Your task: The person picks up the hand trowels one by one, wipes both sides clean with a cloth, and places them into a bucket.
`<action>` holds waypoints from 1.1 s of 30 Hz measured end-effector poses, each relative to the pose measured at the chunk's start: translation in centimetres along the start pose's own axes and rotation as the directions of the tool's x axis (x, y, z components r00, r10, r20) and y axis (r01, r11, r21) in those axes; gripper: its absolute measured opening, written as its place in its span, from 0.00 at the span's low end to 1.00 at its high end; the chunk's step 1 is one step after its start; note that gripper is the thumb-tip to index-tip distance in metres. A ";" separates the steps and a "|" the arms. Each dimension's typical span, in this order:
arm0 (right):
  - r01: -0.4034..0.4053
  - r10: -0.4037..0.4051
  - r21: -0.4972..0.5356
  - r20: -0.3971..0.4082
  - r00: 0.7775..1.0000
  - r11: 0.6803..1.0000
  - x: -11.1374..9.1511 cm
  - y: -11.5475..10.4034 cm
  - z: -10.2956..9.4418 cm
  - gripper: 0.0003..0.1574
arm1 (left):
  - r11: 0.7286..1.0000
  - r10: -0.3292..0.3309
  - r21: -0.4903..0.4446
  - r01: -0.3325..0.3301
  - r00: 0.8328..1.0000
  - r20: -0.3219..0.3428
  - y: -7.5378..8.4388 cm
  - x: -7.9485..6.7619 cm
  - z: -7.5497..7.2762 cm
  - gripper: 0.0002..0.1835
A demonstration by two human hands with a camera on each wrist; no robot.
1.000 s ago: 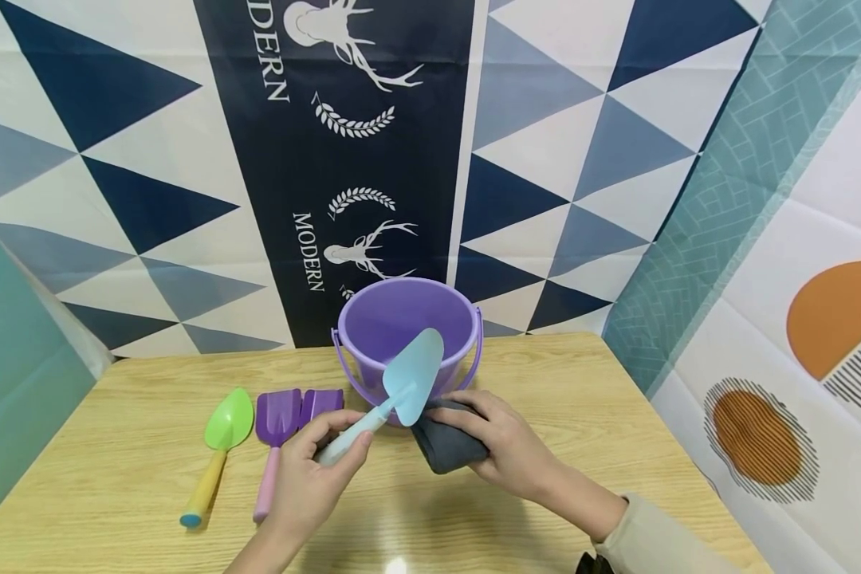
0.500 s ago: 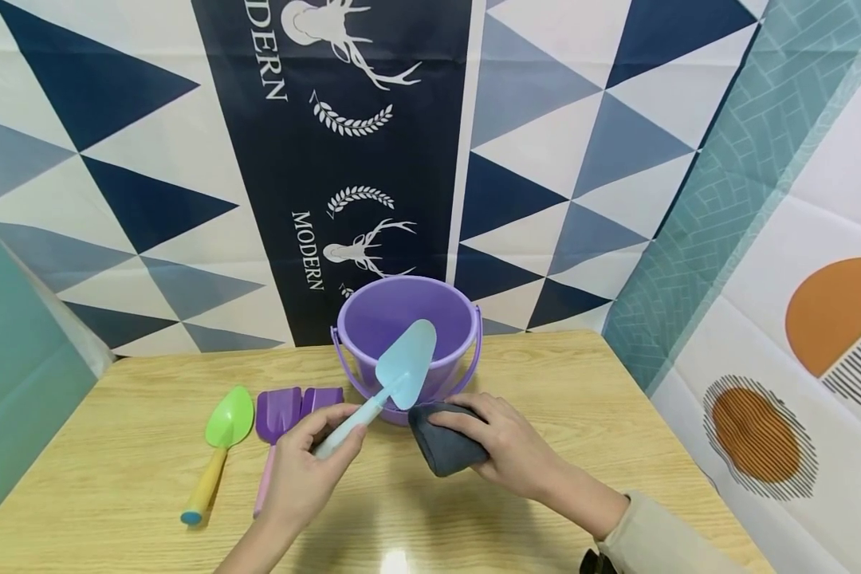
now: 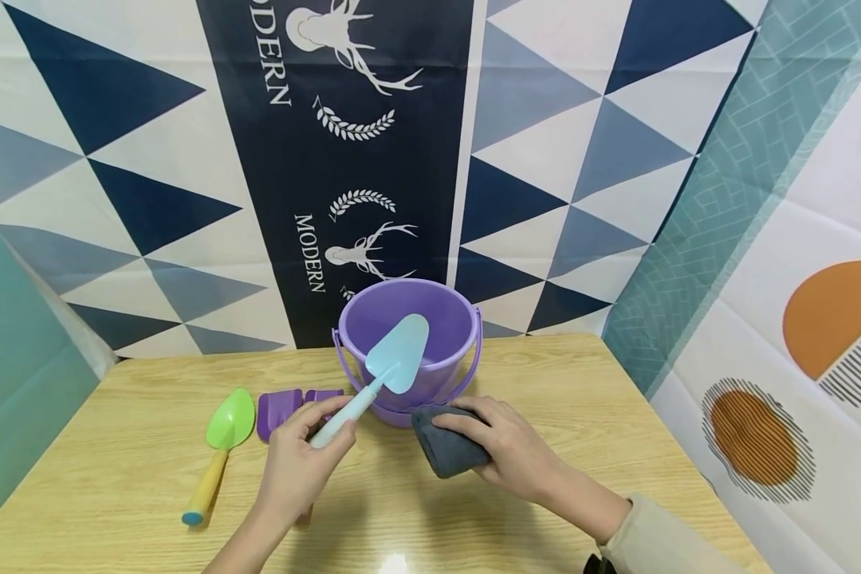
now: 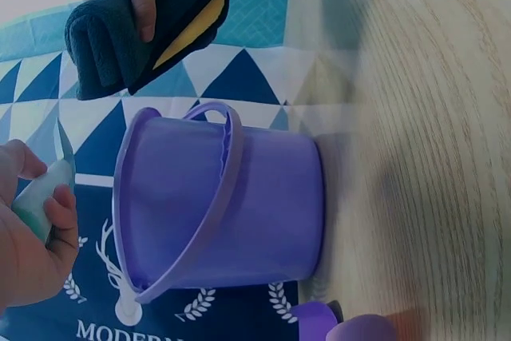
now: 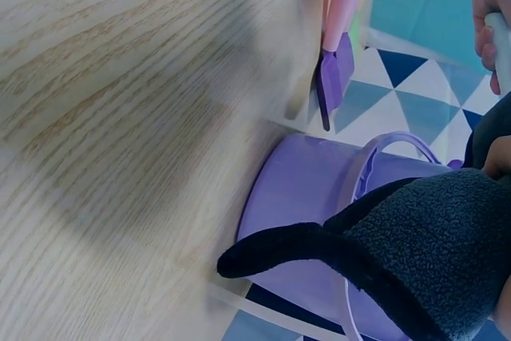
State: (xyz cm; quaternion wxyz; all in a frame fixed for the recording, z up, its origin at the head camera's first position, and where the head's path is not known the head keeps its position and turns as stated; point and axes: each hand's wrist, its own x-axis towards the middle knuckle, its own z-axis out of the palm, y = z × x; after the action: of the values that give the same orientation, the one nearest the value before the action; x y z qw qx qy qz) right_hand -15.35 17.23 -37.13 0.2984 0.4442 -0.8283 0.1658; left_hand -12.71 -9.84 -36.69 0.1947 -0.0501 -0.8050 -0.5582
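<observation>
My left hand [image 3: 303, 456] grips the pale handle of a light blue toy trowel [image 3: 399, 353], its blade pointing up in front of the purple bucket [image 3: 441, 383]. In my right hand [image 3: 515, 453] is a folded dark grey cloth [image 3: 450, 445], held near the bucket's lower front. The left wrist view shows a yellow patch inside the folds of the cloth [image 4: 100, 45], with a gap between it and the trowel [image 4: 44, 197]. A loose corner of the cloth [image 5: 431, 253] hangs in front of the bucket [image 5: 299, 197] in the right wrist view.
On the wooden table [image 3: 581, 399], a green trowel with a yellow handle [image 3: 229, 422] lies at left. Beside it are a purple shovel [image 3: 276, 410] and another purple tool [image 3: 323, 395], both partly hidden by my left hand. A patterned backdrop [image 3: 531, 159] rises behind the bucket.
The trowel has moved up and left, away from the cloth, and my left hand has shifted slightly left. My right hand and the cloth stay nearly in place.
</observation>
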 end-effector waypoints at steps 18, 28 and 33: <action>-0.008 0.008 -0.007 -0.005 1.000 1.000 -0.4 0.3 0.1 0.42 | 0.999 -0.046 -0.018 0.045 0.999 -0.012 0.7 1.8 -1.0 0.16; -0.026 0.026 -0.008 0.018 1.000 1.000 -0.6 0.2 0.1 0.43 | 0.997 -0.029 0.072 0.039 0.991 -0.133 0.6 3.0 -0.9 0.16; -0.028 0.029 -0.006 0.024 0.999 1.000 -0.7 0.2 0.1 0.42 | 0.997 -0.010 0.070 0.021 0.987 -0.161 0.6 3.9 -1.0 0.16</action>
State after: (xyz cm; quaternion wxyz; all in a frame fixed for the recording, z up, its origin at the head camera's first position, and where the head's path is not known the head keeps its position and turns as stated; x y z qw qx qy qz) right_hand -15.23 17.70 -37.63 0.2874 0.4334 -0.8386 0.1623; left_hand -15.87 -11.06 -34.45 0.2563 0.0083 -0.8064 -0.5329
